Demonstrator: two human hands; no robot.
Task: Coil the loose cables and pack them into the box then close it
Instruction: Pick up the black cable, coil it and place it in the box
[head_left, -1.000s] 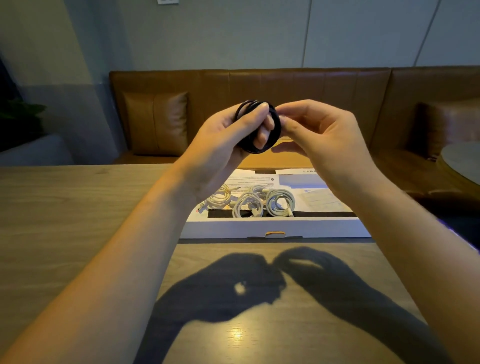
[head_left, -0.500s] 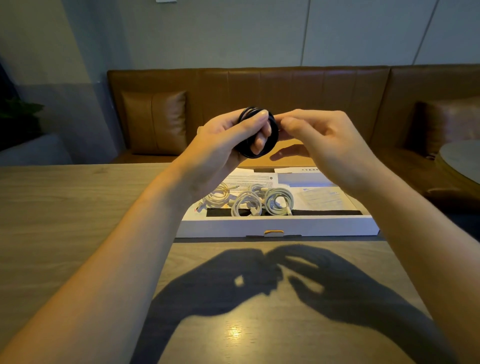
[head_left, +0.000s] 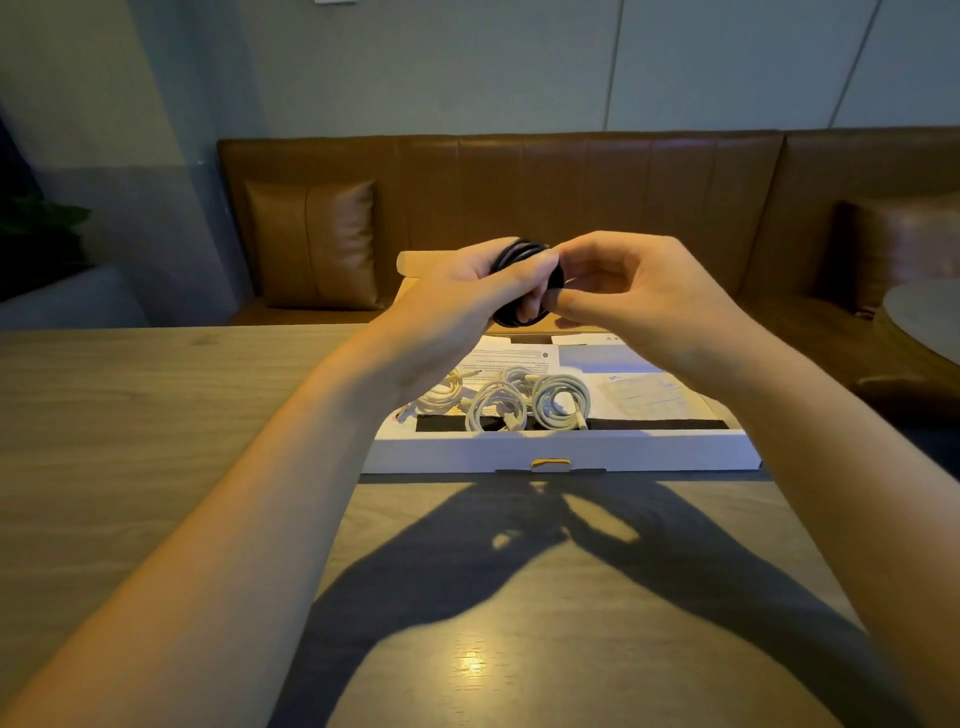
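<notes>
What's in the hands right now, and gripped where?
A coiled black cable. The left hand grips across the bundled loops; the right hand pinches the coil's right edge with its fingertips.

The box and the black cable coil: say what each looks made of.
Box: seemingly matte white cardboard, judging by its thin folded front wall and the tab slot showing brown. Black cable coil, gripped by the left hand and pinched by the right hand: probably rubbery plastic sheath, with a smooth, faint sheen.

Café booth — leather banquette (head_left: 519, 208), table (head_left: 156, 415)
</notes>
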